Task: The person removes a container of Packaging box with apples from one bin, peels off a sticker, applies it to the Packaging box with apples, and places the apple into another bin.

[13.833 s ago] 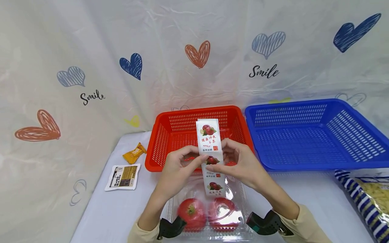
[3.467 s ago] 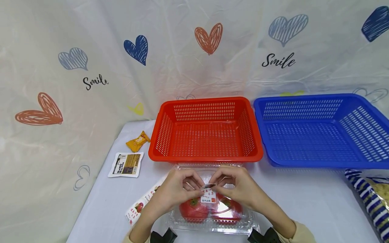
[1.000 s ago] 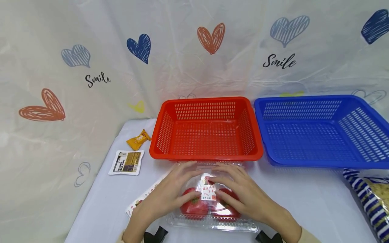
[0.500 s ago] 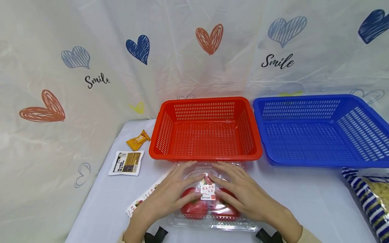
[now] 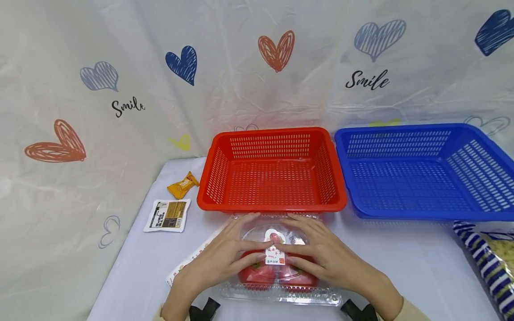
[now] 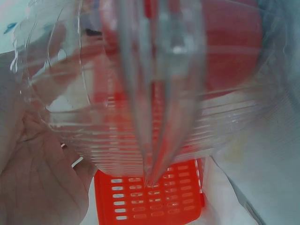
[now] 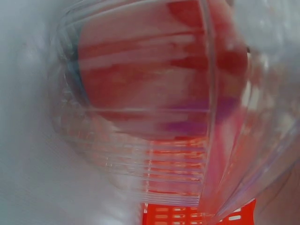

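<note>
A clear plastic box [image 5: 281, 298] with its lid down sits before me in the head view, red apples [image 5: 257, 276] showing through it. On the lid's middle is a white sticker [image 5: 275, 259] with apple pictures and red print. My left hand [image 5: 222, 254] and right hand [image 5: 329, 256] rest over the lid from either side, fingers spread. Their index fingertips meet on the sticker's upper part, and the thumbs lie beside it. Close up, the left wrist view shows the box's ridged wall [image 6: 117, 154] beside my palm. An apple [image 7: 145, 70] fills the right wrist view.
A strip of stickers [image 5: 188, 261] lies partly under my left forearm. Behind the box stand a red basket [image 5: 273, 207] and a blue basket [image 5: 417, 216]. A white packet [image 5: 166, 216] and orange-wrapped snack [image 5: 183, 185] lie left; a striped bag [image 5: 486, 267] is right.
At first both hands held the sticker strip above the box; it then lay at left. Later they pinched one sticker over the lid. Now straight fingers rest there, index fingertips slightly nearer me.
</note>
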{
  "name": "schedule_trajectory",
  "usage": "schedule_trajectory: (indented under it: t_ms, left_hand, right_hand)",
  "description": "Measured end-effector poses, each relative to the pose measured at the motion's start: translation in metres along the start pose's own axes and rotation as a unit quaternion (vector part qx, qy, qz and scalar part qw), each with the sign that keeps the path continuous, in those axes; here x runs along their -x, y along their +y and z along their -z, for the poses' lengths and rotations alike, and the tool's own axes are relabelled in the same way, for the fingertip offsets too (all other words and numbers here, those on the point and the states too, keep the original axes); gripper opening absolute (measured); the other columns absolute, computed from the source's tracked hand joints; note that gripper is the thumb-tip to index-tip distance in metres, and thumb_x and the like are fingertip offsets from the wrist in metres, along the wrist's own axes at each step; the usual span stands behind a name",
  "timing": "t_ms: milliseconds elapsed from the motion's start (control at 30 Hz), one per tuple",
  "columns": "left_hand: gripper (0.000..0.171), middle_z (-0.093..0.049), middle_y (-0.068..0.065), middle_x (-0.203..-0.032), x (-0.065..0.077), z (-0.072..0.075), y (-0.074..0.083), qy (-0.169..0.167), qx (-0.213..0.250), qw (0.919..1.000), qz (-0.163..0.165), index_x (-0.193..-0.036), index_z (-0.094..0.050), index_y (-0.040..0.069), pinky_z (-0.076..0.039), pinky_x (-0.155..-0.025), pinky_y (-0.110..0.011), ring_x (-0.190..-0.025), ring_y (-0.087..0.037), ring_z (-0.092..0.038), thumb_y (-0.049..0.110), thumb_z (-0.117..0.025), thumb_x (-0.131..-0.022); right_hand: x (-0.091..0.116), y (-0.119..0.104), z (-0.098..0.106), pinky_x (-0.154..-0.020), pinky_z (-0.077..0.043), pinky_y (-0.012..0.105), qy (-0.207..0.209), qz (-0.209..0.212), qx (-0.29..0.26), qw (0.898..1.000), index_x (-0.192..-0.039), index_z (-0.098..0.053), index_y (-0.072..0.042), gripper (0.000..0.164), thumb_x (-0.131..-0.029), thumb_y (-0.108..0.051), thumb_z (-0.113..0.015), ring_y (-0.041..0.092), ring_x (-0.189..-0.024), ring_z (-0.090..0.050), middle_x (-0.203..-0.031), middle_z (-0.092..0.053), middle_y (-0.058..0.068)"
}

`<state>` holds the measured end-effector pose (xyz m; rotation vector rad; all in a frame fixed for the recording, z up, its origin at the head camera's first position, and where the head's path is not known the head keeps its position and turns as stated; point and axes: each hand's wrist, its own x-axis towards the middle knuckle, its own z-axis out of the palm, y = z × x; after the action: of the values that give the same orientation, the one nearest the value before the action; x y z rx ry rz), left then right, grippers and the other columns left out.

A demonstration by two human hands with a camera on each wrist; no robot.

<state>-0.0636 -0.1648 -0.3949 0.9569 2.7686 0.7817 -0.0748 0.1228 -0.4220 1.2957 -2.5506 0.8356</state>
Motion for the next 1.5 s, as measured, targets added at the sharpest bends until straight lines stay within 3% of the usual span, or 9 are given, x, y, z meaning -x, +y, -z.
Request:
schedule_trajectory:
  t_ms: [233, 433, 700, 867, 1000, 1100, 1233, 1300, 1500]
  left_hand:
    - [0.026, -0.032, 0.005, -0.168, 0.003, 0.003, -0.001, -0.026, 0.038, 0.9987, 0.023, -0.122, -0.078, 0.037, -0.022, -0.127, -0.05, -0.156, -0.013, -0.021, 0.046, -0.069, -0.1]
    - [0.029, -0.027, 0.008, -0.171, 0.005, 0.005, -0.001, -0.044, 0.056, 0.997, 0.031, -0.111, -0.083, 0.032, -0.014, -0.128, -0.054, -0.159, -0.016, -0.018, 0.053, -0.067, -0.099]
    - [0.022, -0.025, 0.006, -0.172, 0.004, 0.005, 0.0, -0.048, 0.04, 0.9981, 0.002, -0.104, -0.084, 0.038, -0.012, -0.127, -0.059, -0.159, -0.02, -0.017, 0.051, -0.068, -0.099]
    - [0.023, -0.025, 0.008, -0.172, 0.005, 0.005, 0.0, -0.055, 0.045, 0.9975, 0.008, -0.103, -0.085, 0.038, -0.009, -0.129, -0.055, -0.16, -0.018, -0.014, 0.053, -0.068, -0.098]
    - [0.024, -0.022, 0.009, -0.172, 0.007, 0.006, 0.0, -0.07, 0.062, 0.9955, 0.017, -0.111, -0.082, 0.042, -0.007, -0.128, -0.056, -0.161, -0.016, -0.008, 0.056, -0.065, -0.099]
    - [0.028, -0.021, 0.008, -0.173, 0.009, 0.006, 0.001, -0.07, 0.081, 0.9941, 0.015, -0.122, -0.077, 0.046, -0.013, -0.127, -0.059, -0.161, -0.017, -0.009, 0.056, -0.063, -0.1]
    - [0.033, -0.025, 0.01, -0.171, 0.012, 0.008, -0.001, -0.037, 0.132, 0.9902, 0.028, -0.133, -0.07, 0.044, -0.03, -0.121, -0.061, -0.158, -0.019, -0.021, 0.051, -0.064, -0.101]
    - [0.031, -0.03, 0.01, -0.168, 0.014, 0.009, -0.002, -0.002, 0.159, 0.9865, 0.039, -0.133, -0.07, 0.04, -0.038, -0.117, -0.06, -0.155, -0.021, -0.028, 0.046, -0.066, -0.102]
    - [0.024, -0.046, 0.003, -0.156, 0.022, 0.013, -0.009, 0.118, 0.168, 0.9777, 0.041, -0.127, -0.071, 0.025, -0.046, -0.111, -0.057, -0.145, -0.021, -0.043, 0.024, -0.07, -0.102]
  right_hand:
    - [0.001, 0.003, -0.001, -0.118, -0.032, 0.056, 0.011, 0.044, -0.003, 0.999, -0.128, -0.075, -0.039, 0.028, -0.101, -0.043, -0.069, 0.031, -0.149, -0.038, -0.157, -0.051, 0.004]
    - [0.002, 0.005, 0.0, -0.114, -0.031, 0.065, 0.008, 0.048, -0.04, 0.998, -0.118, -0.079, -0.042, 0.022, -0.096, -0.044, -0.075, 0.033, -0.149, -0.037, -0.157, -0.05, 0.0]
    - [0.002, 0.005, 0.001, -0.118, -0.024, 0.063, 0.008, 0.046, -0.082, 0.996, -0.115, -0.08, -0.043, 0.02, -0.095, -0.042, -0.077, 0.032, -0.15, -0.035, -0.156, -0.052, -0.001]
    - [0.003, 0.007, 0.001, -0.123, -0.02, 0.055, 0.013, 0.058, -0.078, 0.995, -0.114, -0.08, -0.043, 0.021, -0.094, -0.041, -0.079, 0.034, -0.149, -0.036, -0.155, -0.054, 0.001]
    - [0.006, 0.006, 0.002, -0.122, -0.026, 0.051, 0.014, 0.026, -0.115, 0.993, -0.122, -0.078, -0.04, 0.029, -0.095, -0.031, -0.079, 0.029, -0.148, -0.039, -0.154, -0.054, -0.001]
    - [0.009, 0.008, 0.007, -0.119, -0.036, 0.038, 0.048, 0.002, -0.194, 0.98, -0.134, -0.073, -0.023, 0.041, -0.096, -0.008, -0.075, 0.022, -0.142, -0.047, -0.149, -0.059, 0.003]
    - [0.01, 0.015, 0.017, -0.107, -0.047, 0.023, 0.14, 0.01, -0.253, 0.957, -0.133, -0.069, -0.002, 0.048, -0.09, 0.018, -0.065, 0.018, -0.126, -0.06, -0.13, -0.068, 0.01]
    - [0.011, 0.019, 0.023, -0.103, -0.049, 0.022, 0.174, 0.01, -0.245, 0.954, -0.127, -0.071, -0.001, 0.046, -0.088, 0.023, -0.063, 0.018, -0.12, -0.062, -0.121, -0.07, 0.011]
    - [0.025, 0.026, 0.044, -0.087, -0.055, 0.02, 0.137, -0.066, -0.213, 0.965, -0.119, -0.074, -0.009, 0.038, -0.093, 0.016, -0.065, 0.012, -0.104, -0.066, -0.113, -0.072, 0.003]
